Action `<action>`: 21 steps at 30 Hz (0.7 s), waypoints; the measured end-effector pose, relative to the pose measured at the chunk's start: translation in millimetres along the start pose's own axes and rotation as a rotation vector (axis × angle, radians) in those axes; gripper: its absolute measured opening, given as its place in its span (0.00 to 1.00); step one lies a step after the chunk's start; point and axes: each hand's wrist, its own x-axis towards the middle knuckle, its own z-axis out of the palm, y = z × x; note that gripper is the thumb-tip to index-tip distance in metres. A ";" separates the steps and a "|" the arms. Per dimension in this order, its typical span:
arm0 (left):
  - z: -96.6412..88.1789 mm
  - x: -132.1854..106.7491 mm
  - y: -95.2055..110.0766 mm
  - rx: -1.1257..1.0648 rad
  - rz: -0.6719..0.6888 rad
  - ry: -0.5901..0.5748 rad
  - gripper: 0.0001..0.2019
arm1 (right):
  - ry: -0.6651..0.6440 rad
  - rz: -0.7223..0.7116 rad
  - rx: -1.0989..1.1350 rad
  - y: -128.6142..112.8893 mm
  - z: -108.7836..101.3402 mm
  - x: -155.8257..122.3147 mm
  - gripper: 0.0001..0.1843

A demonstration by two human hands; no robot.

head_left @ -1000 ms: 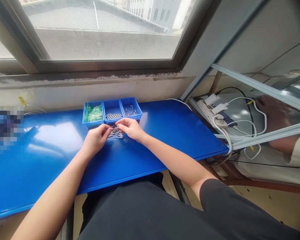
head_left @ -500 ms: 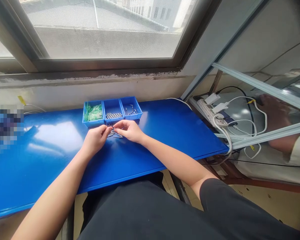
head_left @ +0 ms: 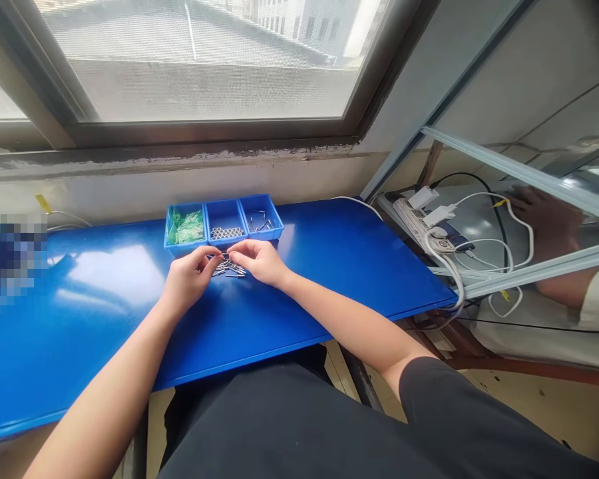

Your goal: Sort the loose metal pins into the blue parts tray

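three blue bins (head_left: 224,225) block beyond; bare table (head_left: 104,293) either side.

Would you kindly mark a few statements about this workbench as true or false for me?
1. Three blue bins stand side by side at the back of the blue table. True.
2. The left bin holds silver cylinders. False: it holds green pieces; the cylinders are in the middle bin.
3. The left hand and right hand meet over a small pile of metal pieces in front of the bins. True.
4. The power strip lies on the blue table. False: it lies off the table, to the right, with white plugs in it.
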 end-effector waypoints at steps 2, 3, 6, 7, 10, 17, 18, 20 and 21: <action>-0.7 0.2 0.8 0.007 -0.002 -0.011 0.11 | -0.003 -0.010 -0.018 0.9 -0.3 0.0 0.15; -1.0 0.3 1.2 0.009 -0.005 -0.016 0.11 | -0.002 -0.013 -0.025 1.1 -0.4 0.0 0.15; -1.4 0.6 2.1 0.014 -0.011 -0.035 0.12 | -0.001 -0.013 -0.022 1.0 -0.6 0.0 0.15; -1.3 0.7 2.3 0.016 -0.014 -0.041 0.13 | -0.002 -0.015 -0.020 0.9 -0.6 0.0 0.16; -0.9 0.9 2.7 0.009 -0.026 -0.051 0.13 | 0.004 -0.022 -0.022 0.7 -0.5 -0.3 0.16; 0.1 0.6 1.0 -0.004 -0.019 -0.035 0.13 | 0.014 -0.013 -0.023 0.0 -0.5 -0.7 0.15; 0.2 0.6 0.3 -0.003 -0.018 -0.037 0.12 | 0.012 -0.014 -0.027 -0.2 -0.5 -0.7 0.15; 0.4 0.7 -1.2 0.003 -0.020 -0.039 0.13 | 0.009 -0.023 -0.035 -0.4 -0.5 -0.9 0.15; 0.5 0.7 -1.9 0.008 -0.021 -0.039 0.13 | 0.009 -0.027 -0.037 -0.5 -0.5 -1.0 0.15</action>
